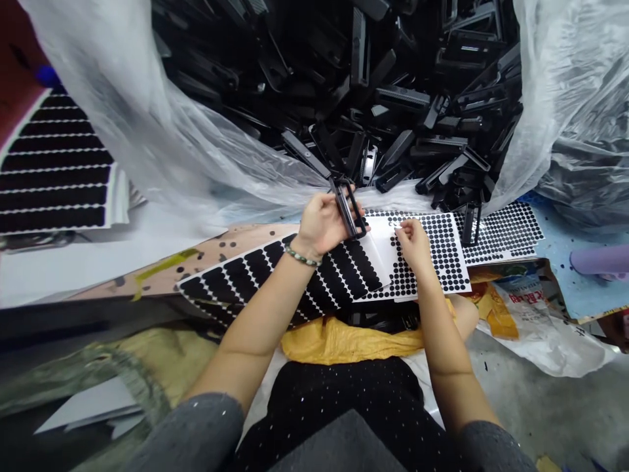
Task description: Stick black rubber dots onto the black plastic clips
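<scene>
**Item 1:** left hand [322, 226], fingers wrapped closed around a black plastic frame [350, 208], which is held upright just above the sheets. A beaded bracelet [302, 257] sits on the wrist.

**Item 2:** right hand [415, 246], fingertips [403, 226] drawn into a narrow pinch at a white backing sheet [378, 259]; whether they grip anything is too small to tell.

**Under the hands:** a sheet of small black dots [442, 252], overlapping a sheet of black oval strips [275, 275].

**About them:** a heap of black plastic parts [373, 98] between folds of clear plastic bag [565, 98]; a yellow cloth [344, 341] on the lap.

**Step, as judged:** fine work by the right fingers, with the frame steadied by the left. The hold calls for a careful pinch and a steady frame.
</scene>
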`<state>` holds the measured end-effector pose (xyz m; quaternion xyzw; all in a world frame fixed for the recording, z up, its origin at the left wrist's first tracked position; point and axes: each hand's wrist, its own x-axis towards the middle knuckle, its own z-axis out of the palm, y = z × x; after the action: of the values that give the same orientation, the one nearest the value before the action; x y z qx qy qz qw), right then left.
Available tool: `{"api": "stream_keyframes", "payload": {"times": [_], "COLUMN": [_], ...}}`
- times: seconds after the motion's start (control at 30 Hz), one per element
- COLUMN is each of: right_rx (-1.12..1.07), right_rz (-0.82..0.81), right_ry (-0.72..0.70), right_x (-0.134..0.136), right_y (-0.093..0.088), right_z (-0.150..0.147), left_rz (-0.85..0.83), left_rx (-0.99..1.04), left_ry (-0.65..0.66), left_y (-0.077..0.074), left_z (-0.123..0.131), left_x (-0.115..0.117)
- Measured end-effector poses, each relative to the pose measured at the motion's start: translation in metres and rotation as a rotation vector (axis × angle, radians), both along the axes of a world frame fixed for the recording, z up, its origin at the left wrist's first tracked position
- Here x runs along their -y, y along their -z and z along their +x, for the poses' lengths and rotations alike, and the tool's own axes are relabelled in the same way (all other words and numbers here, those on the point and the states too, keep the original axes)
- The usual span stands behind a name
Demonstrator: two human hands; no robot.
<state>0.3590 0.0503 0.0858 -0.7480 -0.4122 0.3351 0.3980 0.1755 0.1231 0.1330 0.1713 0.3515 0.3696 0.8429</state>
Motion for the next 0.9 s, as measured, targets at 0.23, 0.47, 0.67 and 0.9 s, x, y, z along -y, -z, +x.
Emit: {"api": "stream_keyframes", "payload": {"times": [0.23, 0.47, 0.67, 0.9], "right_rx": [-0.656, -0.339, -0.151, -0.032], "right_rz": [0.155, 0.339, 0.287, 0.247], "right_ry": [-0.005, -0.158, -0.261, -0.279], "right_x": [0.018, 0.022, 0.026, 0.028], "right_y": [-0.007, -0.009, -0.008, -0.012], "right_z": [-0.025, -0.047, -0.054, -0.059], "left_rz": [0.140, 0.388, 0.619, 0.659], "left_rx": [-0.080, -0.146, -0.260, -0.383], "left_ry": [-0.073, 0.043, 0.122, 0.136], "left_y": [0.041, 0.056, 0.057, 0.057], "left_z": [0.002, -0.001, -0.007, -0.005], "left_x": [0.040, 0.062, 0.068, 0.071]}}
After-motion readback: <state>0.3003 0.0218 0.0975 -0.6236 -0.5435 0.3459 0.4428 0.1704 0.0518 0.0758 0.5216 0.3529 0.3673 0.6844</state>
